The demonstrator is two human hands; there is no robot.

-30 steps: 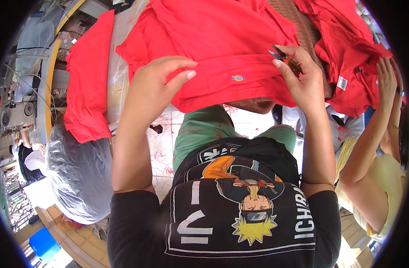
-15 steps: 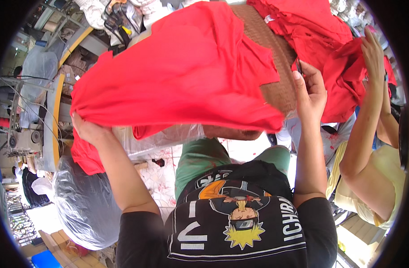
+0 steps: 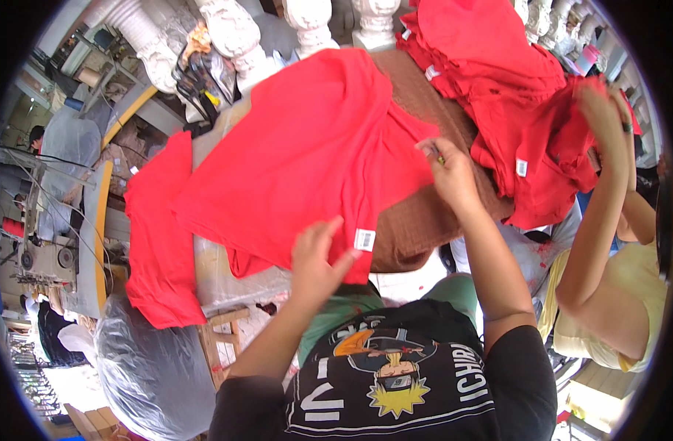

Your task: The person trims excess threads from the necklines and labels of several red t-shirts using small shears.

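Note:
A red garment (image 3: 300, 147) lies spread over the table in front of me, its folds running toward my body. A white label (image 3: 364, 239) shows at its near edge. My left hand (image 3: 318, 257) is at the garment's near edge, just left of the label, fingers apart and holding nothing. At the garment's right edge, my right hand (image 3: 452, 176) is closed around a small dark tool (image 3: 439, 157), mostly hidden by the fingers; its exact kind does not show. Whether the right fingertips also touch the cloth I cannot tell.
Another red piece (image 3: 160, 235) hangs over the table's left end. Brown cloth (image 3: 417, 228) covers the table's right part. Red garments (image 3: 491, 66) are heaped at the back right, where a co-worker's hands (image 3: 605, 117) handle red cloth. A plastic-wrapped bundle (image 3: 152, 367) stands lower left.
My left hand has let go of the garment's left edge and moved right, toward the label. The cloth has settled flatter. My right hand has moved left to the garment's edge.

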